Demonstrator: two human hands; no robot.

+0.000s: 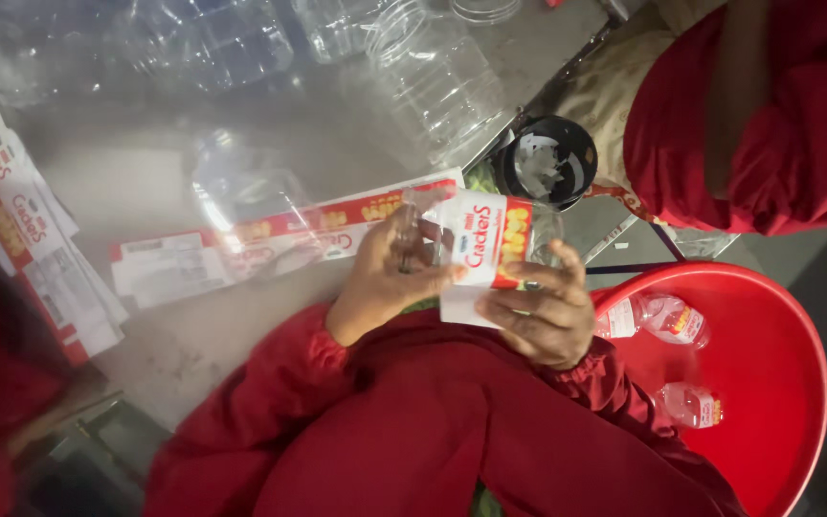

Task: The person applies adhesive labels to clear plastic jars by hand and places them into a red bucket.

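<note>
Clear bottle (pixel 490 251) with a red-and-white label is gripped by both hands, left (pixel 390 278) and right (pixel 538 311), beside the red tub's rim (pixel 815 335).

Glossy printed card label (pixel 482 251); clear smooth plastic bottle (pixel 540 235); shiny red plastic basin (pixel 768 383); matt red cloth sleeves (pixel 337 354)

Clear plastic bottles (pixel 433 72) crowd the far side of the grey tabletop (pixel 136 177), flattened cracker cartons (pixel 241 251) cover its middle and left edge; bare surface remains between them. A black cup (pixel 547 161) blocks the table's right edge.
</note>
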